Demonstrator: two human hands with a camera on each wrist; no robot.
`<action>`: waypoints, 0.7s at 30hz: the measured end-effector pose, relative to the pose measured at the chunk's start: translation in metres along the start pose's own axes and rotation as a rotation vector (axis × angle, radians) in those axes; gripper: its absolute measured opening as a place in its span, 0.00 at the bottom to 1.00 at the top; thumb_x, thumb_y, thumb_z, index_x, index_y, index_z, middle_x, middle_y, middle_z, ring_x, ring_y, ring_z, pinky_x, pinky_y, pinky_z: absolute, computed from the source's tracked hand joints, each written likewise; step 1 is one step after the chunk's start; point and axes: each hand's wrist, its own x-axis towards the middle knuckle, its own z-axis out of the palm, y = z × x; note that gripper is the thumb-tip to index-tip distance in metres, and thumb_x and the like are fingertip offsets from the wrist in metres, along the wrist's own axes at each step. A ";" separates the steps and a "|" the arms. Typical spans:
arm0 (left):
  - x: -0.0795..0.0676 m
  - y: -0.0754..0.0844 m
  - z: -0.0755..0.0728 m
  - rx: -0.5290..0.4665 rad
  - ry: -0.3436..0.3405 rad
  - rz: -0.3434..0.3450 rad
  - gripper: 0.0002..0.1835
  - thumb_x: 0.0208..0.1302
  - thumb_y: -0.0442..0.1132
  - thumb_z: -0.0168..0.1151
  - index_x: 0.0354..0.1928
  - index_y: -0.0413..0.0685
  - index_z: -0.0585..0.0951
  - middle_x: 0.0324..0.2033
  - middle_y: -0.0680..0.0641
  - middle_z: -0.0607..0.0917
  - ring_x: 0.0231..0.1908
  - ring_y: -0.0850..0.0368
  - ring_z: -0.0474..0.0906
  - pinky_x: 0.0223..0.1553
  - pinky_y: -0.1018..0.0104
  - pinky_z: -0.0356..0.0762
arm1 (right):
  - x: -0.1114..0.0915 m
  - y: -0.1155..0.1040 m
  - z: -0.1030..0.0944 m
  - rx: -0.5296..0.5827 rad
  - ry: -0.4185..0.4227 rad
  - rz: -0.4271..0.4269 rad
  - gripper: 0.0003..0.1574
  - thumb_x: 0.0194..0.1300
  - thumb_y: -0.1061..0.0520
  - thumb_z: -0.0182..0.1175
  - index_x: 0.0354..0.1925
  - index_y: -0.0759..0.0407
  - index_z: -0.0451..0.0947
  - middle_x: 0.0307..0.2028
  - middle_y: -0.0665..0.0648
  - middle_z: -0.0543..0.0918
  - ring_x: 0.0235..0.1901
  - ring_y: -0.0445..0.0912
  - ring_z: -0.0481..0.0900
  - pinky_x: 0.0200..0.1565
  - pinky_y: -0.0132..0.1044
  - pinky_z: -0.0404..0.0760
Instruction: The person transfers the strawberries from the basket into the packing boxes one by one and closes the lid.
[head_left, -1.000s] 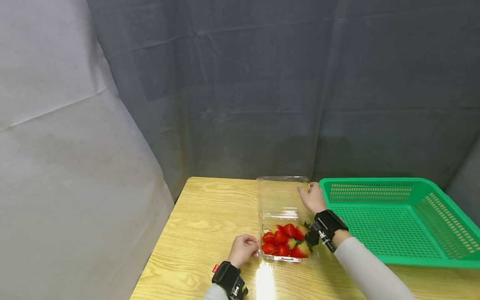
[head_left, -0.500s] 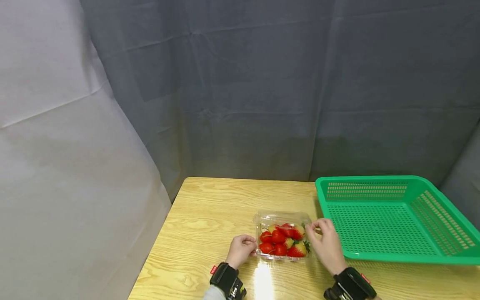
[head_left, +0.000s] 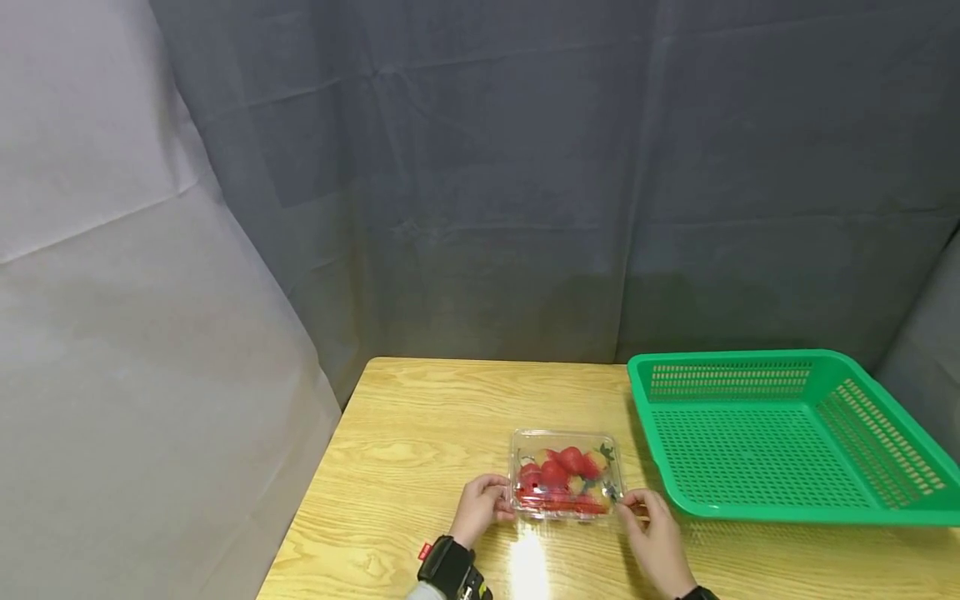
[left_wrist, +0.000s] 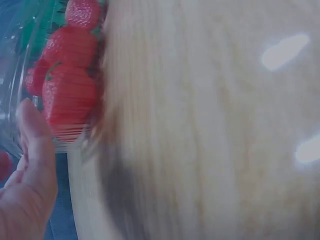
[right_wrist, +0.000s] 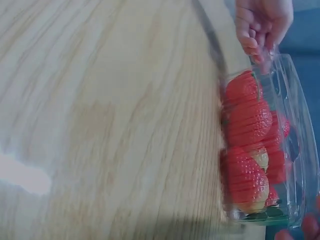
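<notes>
Between the two hands lies a clear plastic clamshell box [head_left: 566, 433] with its lid down over red and yellowish strawberries [head_left: 558, 475]. My left hand [head_left: 480, 507] holds the box's left side near the front corner. In the left wrist view the thumb of that hand [left_wrist: 35, 170] lies along the clear wall. At the front right corner, my right hand [head_left: 656, 542] pinches the lid's edge between thumb and fingers. Only a few fingertips [right_wrist: 310, 227] of it show at the lower right of the right wrist view.
A large green perforated plastic basket [head_left: 757, 510] stands right of the box, close to the right hand. Both sit on a light wood table [head_left: 405, 433]. Grey cloth [head_left: 480, 208] hangs behind, and pale cloth [head_left: 150, 375] hangs at the left.
The lid, standing open at the back a second ago, has come down over the strawberries. My right hand has moved from the lid's far edge toward the front right corner. The left stays put.
</notes>
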 end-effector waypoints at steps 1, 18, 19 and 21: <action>0.000 -0.001 0.000 -0.016 0.000 -0.006 0.12 0.62 0.27 0.47 0.44 0.24 0.72 0.26 0.47 0.78 0.21 0.60 0.76 0.27 0.63 0.83 | 0.001 0.001 0.000 0.029 -0.004 0.035 0.06 0.57 0.70 0.57 0.34 0.66 0.71 0.32 0.57 0.72 0.30 0.40 0.72 0.29 0.29 0.75; -0.003 -0.007 0.001 -0.068 -0.006 -0.003 0.23 0.48 0.21 0.53 0.51 0.24 0.68 0.23 0.48 0.76 0.17 0.61 0.76 0.25 0.66 0.83 | 0.008 0.016 -0.008 0.692 -0.240 0.616 0.11 0.63 0.64 0.50 0.42 0.72 0.66 0.29 0.56 0.78 0.28 0.42 0.79 0.33 0.31 0.82; -0.002 -0.007 0.002 -0.062 -0.003 0.001 0.23 0.47 0.21 0.53 0.50 0.24 0.69 0.23 0.48 0.75 0.17 0.61 0.76 0.25 0.65 0.83 | 0.008 0.016 -0.008 0.693 -0.240 0.620 0.10 0.63 0.65 0.50 0.41 0.72 0.66 0.28 0.55 0.78 0.27 0.42 0.78 0.32 0.30 0.82; -0.002 -0.007 0.003 -0.055 0.004 0.007 0.23 0.45 0.20 0.52 0.49 0.23 0.69 0.22 0.49 0.74 0.17 0.61 0.75 0.26 0.63 0.83 | 0.008 0.017 -0.008 0.694 -0.241 0.622 0.09 0.63 0.65 0.49 0.41 0.71 0.65 0.28 0.55 0.78 0.27 0.41 0.78 0.31 0.29 0.81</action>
